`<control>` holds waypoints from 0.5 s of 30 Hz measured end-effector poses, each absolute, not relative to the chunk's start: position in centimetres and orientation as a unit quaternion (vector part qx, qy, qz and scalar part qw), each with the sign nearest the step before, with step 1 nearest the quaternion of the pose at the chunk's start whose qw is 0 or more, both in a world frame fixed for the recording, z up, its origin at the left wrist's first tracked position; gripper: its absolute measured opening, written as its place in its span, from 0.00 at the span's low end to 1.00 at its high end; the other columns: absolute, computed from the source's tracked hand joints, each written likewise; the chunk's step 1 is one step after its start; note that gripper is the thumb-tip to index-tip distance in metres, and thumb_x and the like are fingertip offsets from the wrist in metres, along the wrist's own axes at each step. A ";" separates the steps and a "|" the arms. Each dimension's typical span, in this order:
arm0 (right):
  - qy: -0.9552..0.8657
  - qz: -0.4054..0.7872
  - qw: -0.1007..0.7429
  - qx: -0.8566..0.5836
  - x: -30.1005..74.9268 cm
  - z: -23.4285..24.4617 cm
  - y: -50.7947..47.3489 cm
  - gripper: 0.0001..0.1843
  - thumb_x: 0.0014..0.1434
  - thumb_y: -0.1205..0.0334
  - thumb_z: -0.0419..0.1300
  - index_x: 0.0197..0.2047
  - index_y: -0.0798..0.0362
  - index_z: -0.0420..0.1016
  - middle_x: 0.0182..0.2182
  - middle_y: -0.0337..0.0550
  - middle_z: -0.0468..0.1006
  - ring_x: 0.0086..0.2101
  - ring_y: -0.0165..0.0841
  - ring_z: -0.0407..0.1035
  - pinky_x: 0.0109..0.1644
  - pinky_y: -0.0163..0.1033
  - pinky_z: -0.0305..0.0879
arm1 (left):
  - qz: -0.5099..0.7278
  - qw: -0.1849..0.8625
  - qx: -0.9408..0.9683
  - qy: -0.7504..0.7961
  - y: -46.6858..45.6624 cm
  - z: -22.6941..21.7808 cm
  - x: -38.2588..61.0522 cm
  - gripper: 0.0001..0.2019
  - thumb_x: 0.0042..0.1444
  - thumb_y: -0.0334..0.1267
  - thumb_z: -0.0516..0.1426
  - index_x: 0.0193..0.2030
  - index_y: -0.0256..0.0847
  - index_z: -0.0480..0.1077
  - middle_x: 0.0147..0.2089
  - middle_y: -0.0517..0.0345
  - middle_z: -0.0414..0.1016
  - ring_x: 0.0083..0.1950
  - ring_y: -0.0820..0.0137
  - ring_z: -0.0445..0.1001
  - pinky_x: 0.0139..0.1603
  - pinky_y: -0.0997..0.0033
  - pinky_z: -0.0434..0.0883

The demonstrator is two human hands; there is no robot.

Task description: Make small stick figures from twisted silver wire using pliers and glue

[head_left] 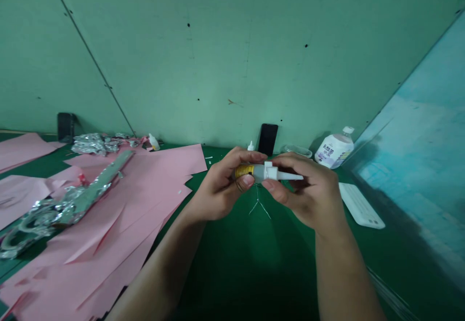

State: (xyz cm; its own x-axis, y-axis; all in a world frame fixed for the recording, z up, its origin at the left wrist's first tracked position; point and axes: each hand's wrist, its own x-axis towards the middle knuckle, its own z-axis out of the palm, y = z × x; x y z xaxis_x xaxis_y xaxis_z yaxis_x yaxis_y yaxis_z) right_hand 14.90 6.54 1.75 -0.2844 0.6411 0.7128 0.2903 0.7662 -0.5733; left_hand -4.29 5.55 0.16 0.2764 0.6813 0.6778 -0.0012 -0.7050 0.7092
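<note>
A small glue bottle (258,171) with a yellow label and a white pointed nozzle lies sideways between my two hands, above the table. My left hand (221,185) is closed around its labelled end, thumb in front. The fingers of my right hand (308,185) close on the white cap at the nozzle's base, and the tip points right. Below them, a thin Y-shaped wire (257,200) is on the green table (250,267); its upper end is hidden by my hands. Just behind my fingers shows the white tip of another small bottle (250,145).
Pink sheets (138,200) spread over the left side, with crumpled foil (92,143) and a foil-covered strip (98,185) on them. A black phone (268,139) leans on the wall. To the right are a white-labelled drink bottle (334,149) and a white flat case (361,205).
</note>
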 end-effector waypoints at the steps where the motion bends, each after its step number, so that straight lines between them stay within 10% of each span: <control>1: -0.779 0.171 0.524 -0.298 14.9 1.7 6.6 0.10 0.53 0.58 0.67 0.40 0.48 0.76 0.36 0.40 0.78 0.33 0.31 0.72 0.26 0.33 0.68 | 0.565 0.330 0.719 0.233 5.6 -0.1 -4.1 0.15 0.63 0.37 0.55 0.57 0.44 0.70 0.49 0.50 0.69 0.46 0.66 0.70 0.45 0.69 0.69; 15: -0.748 0.180 0.557 -0.313 13.8 0.8 7.2 0.08 0.58 0.56 0.63 0.40 0.49 0.73 0.38 0.42 0.77 0.34 0.33 0.73 0.33 0.38 0.71 | 0.670 0.610 0.384 0.175 5.4 -1.1 0.2 0.14 0.56 0.39 0.63 0.50 0.42 0.75 0.44 0.54 0.75 0.37 0.74 0.72 0.39 0.75 0.70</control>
